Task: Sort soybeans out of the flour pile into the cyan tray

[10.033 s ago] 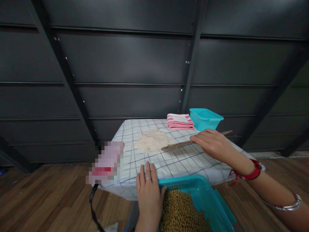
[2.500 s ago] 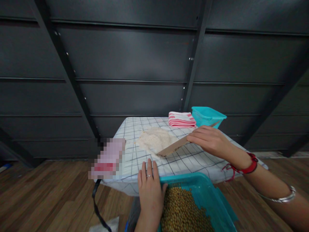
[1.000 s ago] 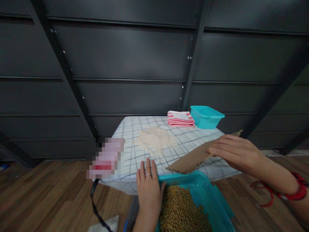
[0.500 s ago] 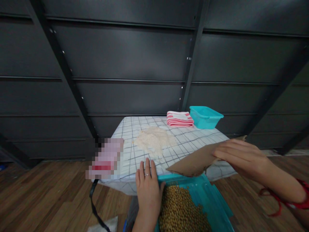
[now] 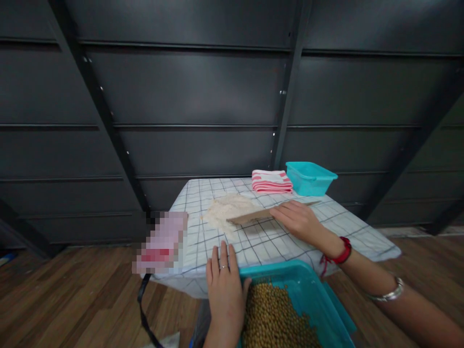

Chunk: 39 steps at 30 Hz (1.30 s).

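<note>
My right hand grips a flat brown piece of cardboard, held nearly level with its far edge against a pile of pale rice-like grains on the checked tablecloth. A red thread band and a metal bangle show on that arm. My left hand, wearing a ring, lies flat with fingers together on the near table edge, its thumb on the rim of a teal tub filled with brownish beans.
A folded pink-and-white striped cloth and a small teal tub sit at the table's far right. A blurred pink item hangs at the left edge with a black strap below. Dark metal shelving stands behind; wood floor surrounds.
My right hand has carried the cardboard from over the bean tub back up the table to the grain pile. The left hand has stayed put.
</note>
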Each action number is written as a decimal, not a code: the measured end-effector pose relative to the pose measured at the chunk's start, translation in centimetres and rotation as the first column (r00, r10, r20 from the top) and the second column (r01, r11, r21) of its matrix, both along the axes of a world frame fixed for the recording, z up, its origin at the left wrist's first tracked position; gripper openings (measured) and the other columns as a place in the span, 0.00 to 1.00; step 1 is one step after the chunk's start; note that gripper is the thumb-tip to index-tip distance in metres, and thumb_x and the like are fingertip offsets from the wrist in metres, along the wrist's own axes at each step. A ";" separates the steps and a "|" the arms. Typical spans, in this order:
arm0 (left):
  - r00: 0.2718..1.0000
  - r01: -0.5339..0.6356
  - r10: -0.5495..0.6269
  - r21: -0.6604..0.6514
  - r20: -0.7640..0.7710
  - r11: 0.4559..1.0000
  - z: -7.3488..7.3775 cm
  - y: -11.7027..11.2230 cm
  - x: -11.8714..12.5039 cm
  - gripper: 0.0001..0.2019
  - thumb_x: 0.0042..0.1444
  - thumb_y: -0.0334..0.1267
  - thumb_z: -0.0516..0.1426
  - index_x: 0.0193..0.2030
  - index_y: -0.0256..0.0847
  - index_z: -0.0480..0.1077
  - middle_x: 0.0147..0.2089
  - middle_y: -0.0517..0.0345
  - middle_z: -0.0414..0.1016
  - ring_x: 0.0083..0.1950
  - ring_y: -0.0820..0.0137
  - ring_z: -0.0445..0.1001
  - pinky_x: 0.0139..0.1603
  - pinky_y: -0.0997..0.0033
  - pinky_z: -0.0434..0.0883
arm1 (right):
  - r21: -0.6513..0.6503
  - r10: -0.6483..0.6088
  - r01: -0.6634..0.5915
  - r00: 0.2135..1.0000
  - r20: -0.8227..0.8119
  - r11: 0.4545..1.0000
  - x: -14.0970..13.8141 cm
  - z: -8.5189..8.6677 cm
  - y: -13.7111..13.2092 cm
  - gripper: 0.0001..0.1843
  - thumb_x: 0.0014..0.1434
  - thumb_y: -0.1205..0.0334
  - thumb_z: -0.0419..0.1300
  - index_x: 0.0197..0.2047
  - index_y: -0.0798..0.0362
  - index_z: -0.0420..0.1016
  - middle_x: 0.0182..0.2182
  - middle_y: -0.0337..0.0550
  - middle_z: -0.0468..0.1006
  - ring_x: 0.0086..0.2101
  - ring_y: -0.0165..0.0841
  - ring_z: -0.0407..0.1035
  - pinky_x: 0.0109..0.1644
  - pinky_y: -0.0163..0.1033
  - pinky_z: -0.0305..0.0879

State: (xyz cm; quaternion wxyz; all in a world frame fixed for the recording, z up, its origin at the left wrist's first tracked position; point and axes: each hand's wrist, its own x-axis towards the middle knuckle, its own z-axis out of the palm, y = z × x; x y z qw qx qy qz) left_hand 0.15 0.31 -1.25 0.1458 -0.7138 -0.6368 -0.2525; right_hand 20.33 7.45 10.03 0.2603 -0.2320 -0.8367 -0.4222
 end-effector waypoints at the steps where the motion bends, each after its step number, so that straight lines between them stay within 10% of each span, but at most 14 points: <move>1: 1.000 0.008 -0.008 0.005 -0.003 1.000 -0.1 0.0 0.0 0.29 0.47 0.38 0.56 0.57 0.34 0.59 0.59 0.41 0.61 0.60 0.53 0.57 0.55 0.48 0.61 | -0.006 -0.025 0.024 0.999 -0.021 1.000 -0.4 0.0 0.9 0.13 0.57 0.75 0.46 0.35 0.58 0.71 0.23 0.41 0.73 0.26 0.30 0.64 0.29 0.37 0.59; 26: 1.000 0.001 0.000 0.011 -0.021 1.000 0.2 -0.1 0.0 0.29 0.44 0.34 0.57 0.56 0.33 0.60 0.58 0.42 0.63 0.59 0.52 0.59 0.54 0.48 0.63 | -0.150 -0.163 0.156 0.986 -0.034 0.976 -2.1 1.0 7.4 0.13 0.52 0.76 0.49 0.38 0.57 0.70 0.28 0.44 0.76 0.29 0.31 0.67 0.31 0.36 0.56; 39: 1.000 -0.020 0.020 0.017 -0.003 1.000 0.2 0.0 0.1 0.29 0.43 0.34 0.58 0.55 0.34 0.61 0.58 0.44 0.63 0.59 0.52 0.60 0.54 0.50 0.63 | -0.127 -0.157 0.155 0.988 -0.008 0.980 0.3 3.2 5.0 0.16 0.55 0.76 0.46 0.40 0.57 0.70 0.28 0.45 0.76 0.30 0.32 0.67 0.34 0.39 0.58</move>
